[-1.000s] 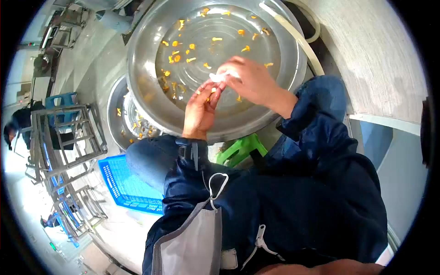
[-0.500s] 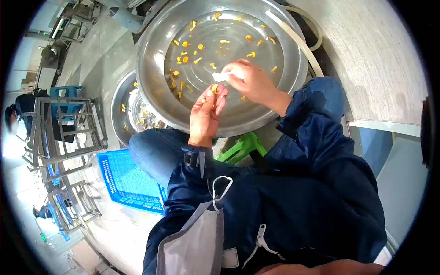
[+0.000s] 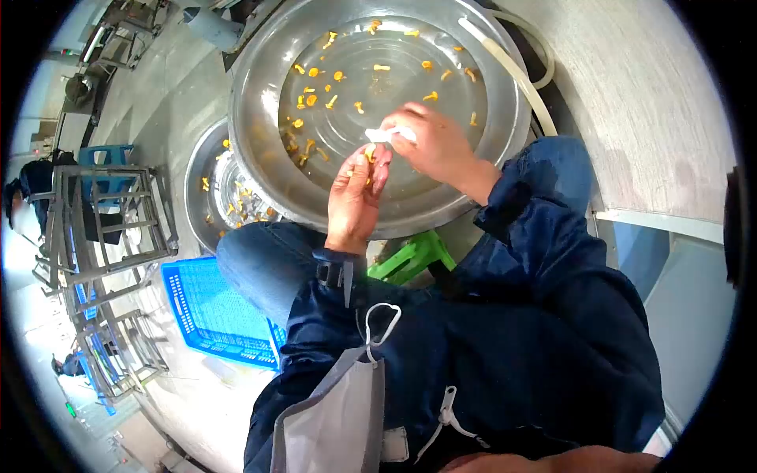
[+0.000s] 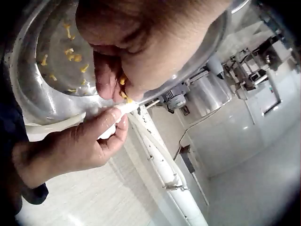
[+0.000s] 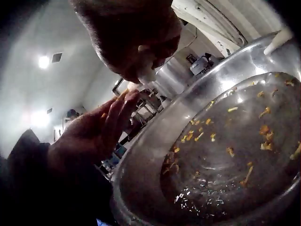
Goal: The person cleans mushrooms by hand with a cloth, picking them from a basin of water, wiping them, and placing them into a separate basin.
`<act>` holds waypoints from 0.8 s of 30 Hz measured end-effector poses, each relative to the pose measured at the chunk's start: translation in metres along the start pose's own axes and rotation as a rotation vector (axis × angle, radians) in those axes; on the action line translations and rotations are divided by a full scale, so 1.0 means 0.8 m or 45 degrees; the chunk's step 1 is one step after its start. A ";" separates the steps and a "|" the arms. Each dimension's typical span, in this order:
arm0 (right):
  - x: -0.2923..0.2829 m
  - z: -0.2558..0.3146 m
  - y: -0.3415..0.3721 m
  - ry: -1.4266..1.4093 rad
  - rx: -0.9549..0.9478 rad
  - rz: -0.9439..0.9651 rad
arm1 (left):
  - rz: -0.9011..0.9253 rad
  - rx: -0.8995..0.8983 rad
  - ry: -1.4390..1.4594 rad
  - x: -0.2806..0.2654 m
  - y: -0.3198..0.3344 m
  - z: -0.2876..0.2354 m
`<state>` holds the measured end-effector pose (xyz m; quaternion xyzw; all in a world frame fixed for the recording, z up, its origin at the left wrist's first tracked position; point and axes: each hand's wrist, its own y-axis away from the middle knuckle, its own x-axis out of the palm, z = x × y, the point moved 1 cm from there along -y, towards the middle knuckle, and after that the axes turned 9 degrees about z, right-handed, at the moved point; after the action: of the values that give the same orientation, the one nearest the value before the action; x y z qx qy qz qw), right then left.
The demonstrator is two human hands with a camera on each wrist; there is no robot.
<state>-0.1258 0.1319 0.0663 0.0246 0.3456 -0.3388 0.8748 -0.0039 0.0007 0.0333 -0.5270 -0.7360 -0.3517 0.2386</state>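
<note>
In the head view my left hand pinches a small yellow mushroom over the near side of a wide metal basin. More yellow bits show between its fingers in the left wrist view. My right hand grips a soft-looking white piece, whose exact kind I cannot tell. Its tip is right at the mushroom in the left wrist view. Several yellow mushrooms lie scattered in the water of the basin.
A second, smaller metal basin with mushroom pieces stands at the left. A pale hose hangs over the right rim. Below are a green stool and a blue plastic basket. Metal frames stand farther left.
A second ago both hands met closely at the fingertips. The left hand then drew slightly back toward the body, with the mushroom showing at its fingertips; the right hand keeps the white piece close by.
</note>
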 end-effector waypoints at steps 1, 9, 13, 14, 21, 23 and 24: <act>-0.002 0.001 -0.003 0.013 0.024 -0.021 | 0.011 0.008 0.010 -0.009 -0.003 0.004; -0.011 -0.005 -0.014 -0.073 0.135 -0.009 | -0.113 -0.102 0.003 -0.003 -0.009 0.002; 0.011 -0.007 -0.010 -0.054 -0.110 0.082 | -0.052 -0.207 -0.057 -0.017 -0.012 0.007; 0.007 -0.005 -0.004 -0.115 -0.081 0.205 | -0.007 -0.217 -0.050 -0.016 -0.012 0.009; -0.001 -0.003 -0.009 -0.032 0.002 0.031 | 0.093 -0.351 0.206 -0.004 -0.007 0.000; -0.004 0.015 -0.006 -0.102 0.028 0.170 | 0.143 -0.351 0.272 -0.018 -0.010 0.007; 0.003 0.013 -0.003 -0.100 -0.006 0.178 | 0.165 -0.364 0.294 -0.016 -0.009 0.006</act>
<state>-0.1200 0.1254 0.0729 0.0333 0.3095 -0.2766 0.9092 -0.0066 -0.0051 0.0188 -0.5581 -0.6107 -0.4946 0.2663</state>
